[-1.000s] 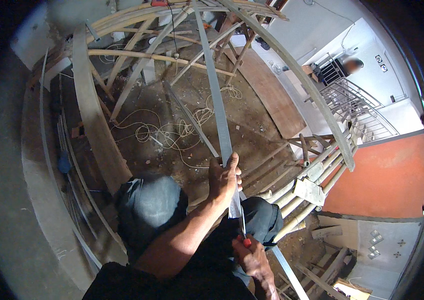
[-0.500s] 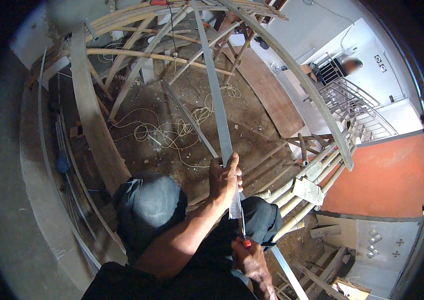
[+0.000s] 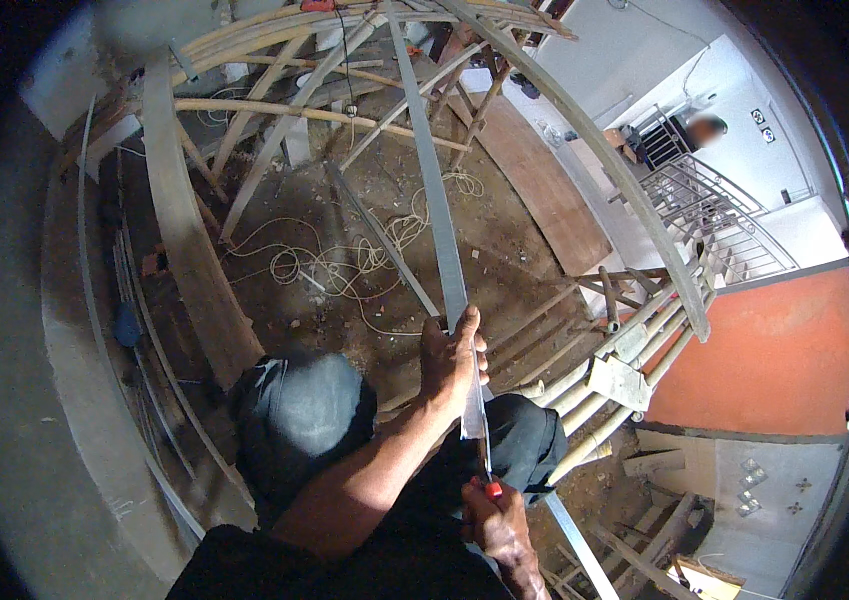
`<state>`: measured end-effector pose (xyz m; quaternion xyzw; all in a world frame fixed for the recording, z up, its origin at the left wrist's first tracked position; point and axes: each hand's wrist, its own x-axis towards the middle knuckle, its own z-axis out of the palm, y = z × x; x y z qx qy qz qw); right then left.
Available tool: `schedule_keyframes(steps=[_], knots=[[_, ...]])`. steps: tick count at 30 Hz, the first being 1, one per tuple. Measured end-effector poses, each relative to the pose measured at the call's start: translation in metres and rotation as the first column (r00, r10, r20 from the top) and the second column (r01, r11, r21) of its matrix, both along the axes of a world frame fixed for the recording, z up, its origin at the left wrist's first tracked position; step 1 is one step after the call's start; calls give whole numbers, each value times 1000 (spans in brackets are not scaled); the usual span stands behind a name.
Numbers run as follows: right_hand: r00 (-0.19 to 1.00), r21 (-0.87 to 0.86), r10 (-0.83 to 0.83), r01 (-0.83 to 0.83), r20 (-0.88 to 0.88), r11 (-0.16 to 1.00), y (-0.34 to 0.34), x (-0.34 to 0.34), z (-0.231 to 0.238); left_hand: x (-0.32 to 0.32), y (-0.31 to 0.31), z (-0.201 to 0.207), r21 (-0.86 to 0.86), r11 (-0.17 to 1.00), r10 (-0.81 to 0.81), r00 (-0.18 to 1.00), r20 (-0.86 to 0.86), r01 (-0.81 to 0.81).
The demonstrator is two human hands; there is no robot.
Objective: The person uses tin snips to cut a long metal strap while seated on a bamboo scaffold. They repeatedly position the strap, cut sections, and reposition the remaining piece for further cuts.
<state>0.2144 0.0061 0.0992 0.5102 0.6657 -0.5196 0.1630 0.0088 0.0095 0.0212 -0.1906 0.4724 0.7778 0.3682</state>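
Note:
A long grey metal channel (image 3: 433,190) runs from the far scaffold down toward my lap. My left hand (image 3: 452,358) is closed around it near its close end, thumb lying along the top. Below that hand the channel's cut-looking end (image 3: 473,415) shows between my knees. My right hand (image 3: 500,520) is closed on a red-handled tool (image 3: 493,489) that looks like snips. Its dark metal part points up and meets the channel's near end; the jaws are too small to make out.
Bamboo poles (image 3: 309,112) and wooden planks (image 3: 194,215) form a scaffold around me. Far below, a tangled pale cable (image 3: 384,250) lies on the dirt floor. Another metal strip (image 3: 580,545) slants beside my right hand. A person (image 3: 704,130) is by the railing (image 3: 709,205) at far right.
Almost nothing differs. The channel and both hands have shifted very slightly in view, with both grips kept.

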Motion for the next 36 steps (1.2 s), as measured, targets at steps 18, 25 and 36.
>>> schedule_keyframes(steps=[18,25,36], knots=[[992,116,123,-125,24,985,0,0,5,-3,2,-6,47,999,0,997,82,-4],[961,253,276,-268,2,930,-3,13,23,-12,-4,2,87,995,46,999,23,-47],[894,173,-80,172,-440,970,6,28,2,-25,-22,29,169,985,32,999,-15,-29]])
